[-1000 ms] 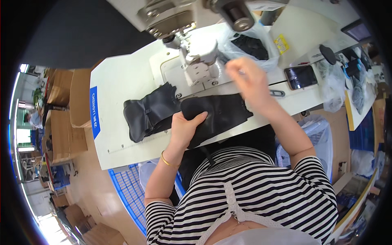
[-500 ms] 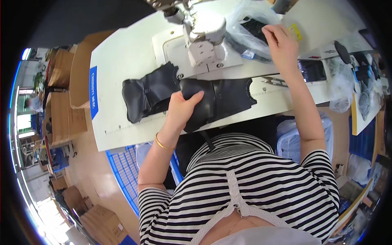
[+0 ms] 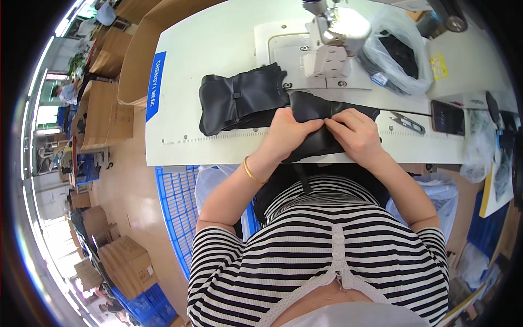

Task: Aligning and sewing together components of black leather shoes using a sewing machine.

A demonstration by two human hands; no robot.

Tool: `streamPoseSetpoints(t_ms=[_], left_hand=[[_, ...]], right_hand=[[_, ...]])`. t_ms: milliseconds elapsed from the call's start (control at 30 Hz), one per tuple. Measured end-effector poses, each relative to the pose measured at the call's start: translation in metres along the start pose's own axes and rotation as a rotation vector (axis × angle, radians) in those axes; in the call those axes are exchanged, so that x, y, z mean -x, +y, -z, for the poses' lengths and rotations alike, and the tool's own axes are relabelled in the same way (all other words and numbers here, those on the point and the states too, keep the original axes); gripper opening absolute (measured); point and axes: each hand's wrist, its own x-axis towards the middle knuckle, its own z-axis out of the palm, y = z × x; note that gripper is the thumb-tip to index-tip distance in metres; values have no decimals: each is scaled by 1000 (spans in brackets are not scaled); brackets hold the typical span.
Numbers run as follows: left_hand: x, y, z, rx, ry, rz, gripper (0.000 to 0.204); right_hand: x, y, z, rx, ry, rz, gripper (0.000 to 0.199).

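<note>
Both of my hands are at a black leather-like piece (image 3: 309,104) by the table's front edge. My left hand (image 3: 284,136) grips its left side, thumb on top. My right hand (image 3: 357,135) is closed, fingertips pinched against the seam across the middle, touching the left thumb. Anything between those fingertips is too small or hidden to make out. Just left lies a small stack of similar black pieces (image 3: 218,103), the top one with a little loop on its seam. Behind my hands stands the sewing machine's head (image 3: 329,57).
A clear plastic bag (image 3: 376,46) holding black bits sits right of the machine. Thread snips (image 3: 408,122) and a phone (image 3: 448,117) lie to the right on the white table (image 3: 180,98). A blue crate (image 3: 177,201) stands below the table, with cardboard boxes (image 3: 111,111) at left.
My right hand has come from beside the plastic bag down to the black piece, meeting my left hand. My left hand keeps its grip. The whole view has shifted.
</note>
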Motion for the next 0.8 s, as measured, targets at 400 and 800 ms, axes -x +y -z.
streamPoseSetpoints(t_ms=[400,800], left_hand=[[42,41,-32,409,-135,-41,16],[43,54,-27,73,99,-226,20]], right_hand=[[26,-73,10,-1973,417,-1297,47],[-3,-53,24,-1329,495,-963,23]])
